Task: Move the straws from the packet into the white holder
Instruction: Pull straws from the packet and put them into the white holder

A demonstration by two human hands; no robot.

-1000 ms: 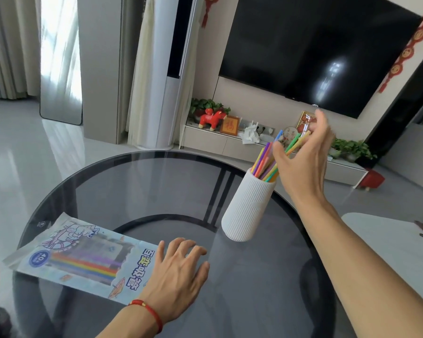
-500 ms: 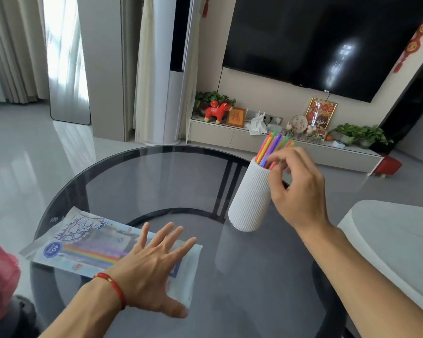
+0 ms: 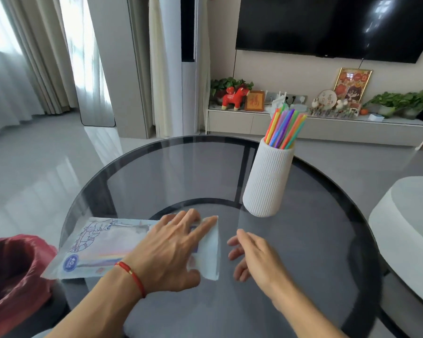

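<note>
A white ribbed holder (image 3: 268, 178) stands on the round glass table (image 3: 156, 172), right of centre, with several coloured straws (image 3: 284, 127) sticking out of its top. The printed straw packet (image 3: 100, 247) lies flat at the table's near left, rainbow straws showing through it. My left hand (image 3: 171, 250), with a red string on the wrist, rests palm down on the packet's right end, fingers spread. My right hand (image 3: 255, 254) hovers just right of the packet's edge, fingers loosely apart and holding nothing.
A bin lined with a red bag (image 3: 12, 272) stands at the lower left beside the table. A pale round seat (image 3: 408, 230) sits at the right. Behind are a low TV cabinet (image 3: 242, 121) with ornaments and plants, and a wall-mounted screen (image 3: 327, 25).
My right hand let go of the straws in the holder and came down beside the packet. My left hand settled flat onto the packet's right end. The camera tilted downward.
</note>
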